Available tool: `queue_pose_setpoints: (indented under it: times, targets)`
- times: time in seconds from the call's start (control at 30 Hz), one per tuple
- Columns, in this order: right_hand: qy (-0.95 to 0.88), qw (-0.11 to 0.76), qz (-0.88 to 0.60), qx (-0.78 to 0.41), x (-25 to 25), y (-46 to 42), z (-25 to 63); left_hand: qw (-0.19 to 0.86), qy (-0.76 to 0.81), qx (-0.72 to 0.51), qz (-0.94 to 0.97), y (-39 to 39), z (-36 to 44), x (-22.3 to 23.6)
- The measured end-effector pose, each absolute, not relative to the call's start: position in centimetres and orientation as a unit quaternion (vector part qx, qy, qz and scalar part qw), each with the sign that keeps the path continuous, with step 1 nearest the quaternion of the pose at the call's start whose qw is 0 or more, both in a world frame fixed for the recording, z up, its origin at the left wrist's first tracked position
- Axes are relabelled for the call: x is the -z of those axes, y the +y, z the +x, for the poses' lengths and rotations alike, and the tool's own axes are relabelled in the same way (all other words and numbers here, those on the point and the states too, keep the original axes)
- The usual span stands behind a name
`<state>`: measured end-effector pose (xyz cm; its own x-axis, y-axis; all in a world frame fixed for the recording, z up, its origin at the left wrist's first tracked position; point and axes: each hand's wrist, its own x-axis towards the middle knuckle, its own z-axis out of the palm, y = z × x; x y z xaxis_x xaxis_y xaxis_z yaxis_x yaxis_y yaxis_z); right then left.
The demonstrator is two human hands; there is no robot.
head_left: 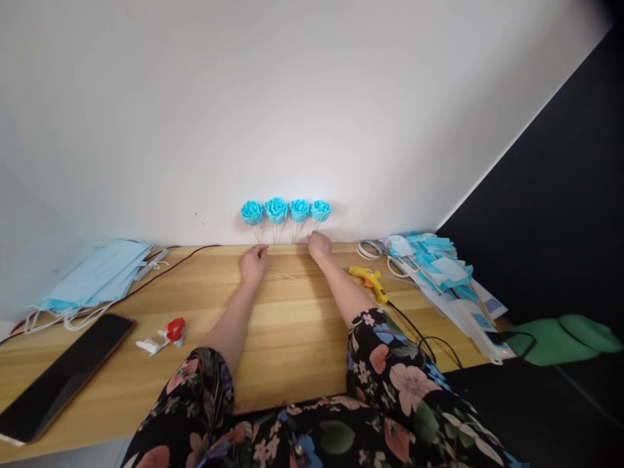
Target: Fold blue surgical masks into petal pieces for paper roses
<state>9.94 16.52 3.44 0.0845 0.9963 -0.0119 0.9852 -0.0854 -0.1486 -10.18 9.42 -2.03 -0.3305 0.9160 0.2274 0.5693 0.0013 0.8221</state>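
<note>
Several blue handmade roses on thin wooden sticks lean in a row against the white wall at the back of the table. My right hand [320,246] is closed around the lower stick of the rightmost rose [320,210]. At the left end of the row, my left hand [254,262] has its fingers curled together at the foot of the leftmost rose's [252,212] stick; its exact grip is partly hidden. Between my hands stand two middle roses, one larger rose [276,210] and another rose [299,210], untouched.
A yellow glue gun [369,279] lies beside my right forearm, its black cable trailing. Farther right are scissors [369,249], blue fabric pieces [436,260] and a white power strip [482,331]. At left are face masks [97,273], a phone [65,377] and red-and-white scraps [174,330].
</note>
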Motion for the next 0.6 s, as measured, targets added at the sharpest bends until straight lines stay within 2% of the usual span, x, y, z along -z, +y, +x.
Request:
queue_pose_setpoints:
  times: [0.6]
  targets:
    - [-0.680, 0.050, -0.728, -0.071, -3.5, 17.5, 10.5, 0.198, 0.682, -0.447, 0.544, 9.3, -10.1, 1.8]
